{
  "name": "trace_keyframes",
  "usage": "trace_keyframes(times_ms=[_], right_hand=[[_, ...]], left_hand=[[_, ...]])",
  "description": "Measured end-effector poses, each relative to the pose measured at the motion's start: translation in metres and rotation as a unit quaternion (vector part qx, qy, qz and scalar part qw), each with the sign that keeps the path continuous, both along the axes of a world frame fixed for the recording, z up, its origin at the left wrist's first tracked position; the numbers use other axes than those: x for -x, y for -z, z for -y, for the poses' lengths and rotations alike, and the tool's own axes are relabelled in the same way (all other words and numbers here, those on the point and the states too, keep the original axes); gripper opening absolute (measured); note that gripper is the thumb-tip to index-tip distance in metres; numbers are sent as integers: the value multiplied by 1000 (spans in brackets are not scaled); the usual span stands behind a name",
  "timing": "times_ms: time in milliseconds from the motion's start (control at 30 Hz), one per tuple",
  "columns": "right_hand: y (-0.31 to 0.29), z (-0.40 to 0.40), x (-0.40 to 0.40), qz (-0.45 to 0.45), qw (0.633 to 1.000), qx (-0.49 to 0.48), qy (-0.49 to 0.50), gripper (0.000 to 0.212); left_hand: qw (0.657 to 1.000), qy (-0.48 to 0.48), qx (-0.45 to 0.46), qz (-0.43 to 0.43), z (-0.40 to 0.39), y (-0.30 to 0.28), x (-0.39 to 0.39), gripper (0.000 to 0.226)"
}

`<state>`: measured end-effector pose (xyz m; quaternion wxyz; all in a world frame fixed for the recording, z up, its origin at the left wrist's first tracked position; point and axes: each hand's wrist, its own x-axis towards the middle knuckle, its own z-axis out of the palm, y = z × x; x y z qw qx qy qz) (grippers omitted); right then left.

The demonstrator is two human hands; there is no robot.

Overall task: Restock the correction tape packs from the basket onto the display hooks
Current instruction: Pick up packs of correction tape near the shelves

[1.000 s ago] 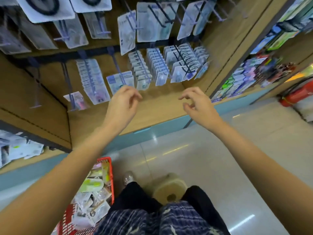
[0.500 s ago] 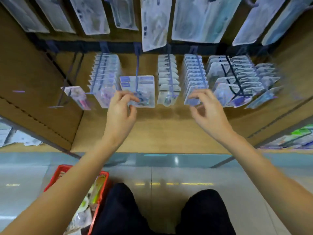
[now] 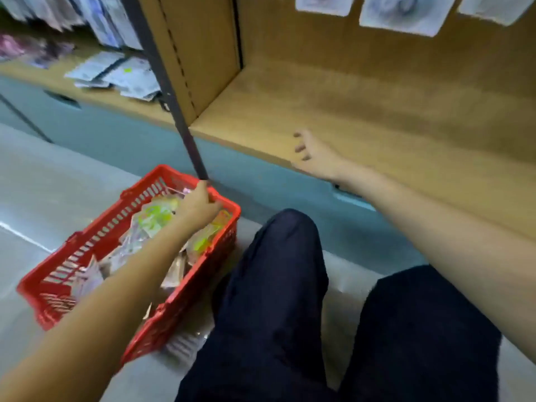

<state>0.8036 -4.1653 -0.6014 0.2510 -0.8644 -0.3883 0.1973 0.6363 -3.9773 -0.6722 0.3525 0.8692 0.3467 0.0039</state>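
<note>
While the left hand (image 3: 197,205) reaches into the red slatted plastic basket (image 3: 95,236) on the floor, whether its grip holds anything cannot be told. Clear-wrapped packs (image 3: 156,216), some lime green, fill the basket; their print is blurred past reading. Over the bare wooden shelf (image 3: 377,111), the right hand (image 3: 314,155) hovers with its grip loose.

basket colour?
Red: the basket is slatted red plastic, seen in the head view, the only view, on the floor by the shelf.
</note>
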Motion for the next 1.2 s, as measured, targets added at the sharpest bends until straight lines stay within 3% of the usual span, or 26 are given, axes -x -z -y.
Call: trace_keyframes(times_ms=[133,333,467,533,767,833,933,1000,1067,1100,1200], right_hand=[[15,-67,41,63,991,64,-98,60],[73,-133,64,71,967,147,-196,76],[127,-164,68,55,939,233,-248,68],[142,-182,66,64,928,255,-263,57],[185,-202,56,240,871,264,-338,35],[189,-201,52,246,866,268,-342,27],[172,-211,34,99,926,189,-310,8],[144,-219,22,-133,961,81,-227,13],[122,-221,22,-336,931,4,-144,16],[116,-222,25,-380,915,-4,-132,14],[109,-226,36,-356,924,2,-139,10]], left_hand=[[990,-123,-48,-53,-71,29,82,43],[983,-108,-138,-59,-76,75,99,58],[968,-249,-8,-6,-76,91,93,63],[962,-273,28,3,-78,99,88,60],[914,-378,147,30,-107,127,69,59],[909,-388,153,31,-109,132,64,51],[919,-367,140,39,-110,128,66,28],[913,-361,167,88,-111,117,75,10],[893,-360,221,154,-111,100,85,10],[893,-345,232,171,-111,89,90,15],[924,-255,220,180,-112,59,97,16]])
